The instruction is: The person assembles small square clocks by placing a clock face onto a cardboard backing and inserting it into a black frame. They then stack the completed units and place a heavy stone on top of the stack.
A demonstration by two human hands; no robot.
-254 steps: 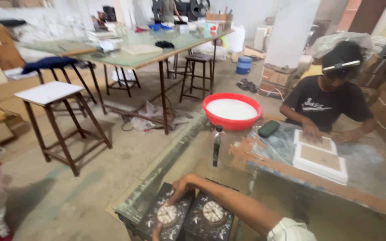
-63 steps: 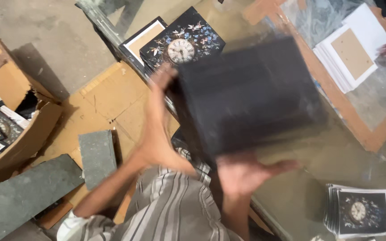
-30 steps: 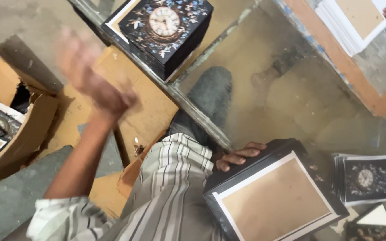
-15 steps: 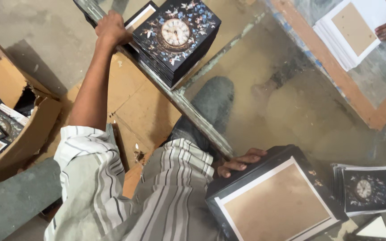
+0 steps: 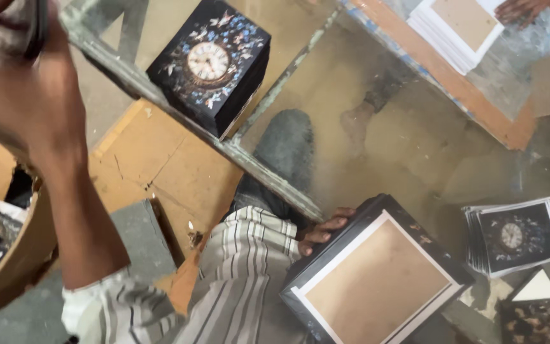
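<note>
Black, square and flat, the stack of panels with a tan cardboard backing framed in white (image 5: 377,280) sits at our lower right, face down on the glass surface (image 5: 377,114), one corner turned toward us. Our right hand (image 5: 323,229) holds its upper left edge; only the fingertips show past the striped sleeve (image 5: 237,274), curled against the dark rim, so we can say they are pressed on the stack but not how firmly.

Our left hand (image 5: 20,83) is raised close to the camera at the upper left, blurred, its fingers closed around something dark and flat (image 5: 27,25) that we cannot make out.

Just right of the held stack lies a smaller pile of black square sheets printed with a clock face and flowers (image 5: 514,236), and below it a white card (image 5: 539,290) and a dark patterned square (image 5: 529,322). Farther up, at the edge of the surface, stands a thick black block of the same clock-and-flower panels (image 5: 208,64), resting beside the grey metal frame rail (image 5: 237,156) that runs diagonally under the glass.

At the top right a stack of white-edged tan boards (image 5: 463,28) lies on a wooden-framed surface, and another person's hand (image 5: 523,9) rests on it.

Below the glass we see flattened brown cardboard (image 5: 154,172) on the floor, a grey stone slab (image 5: 138,236), and at the left an open cardboard box (image 5: 1,255) holding more panels.
</note>
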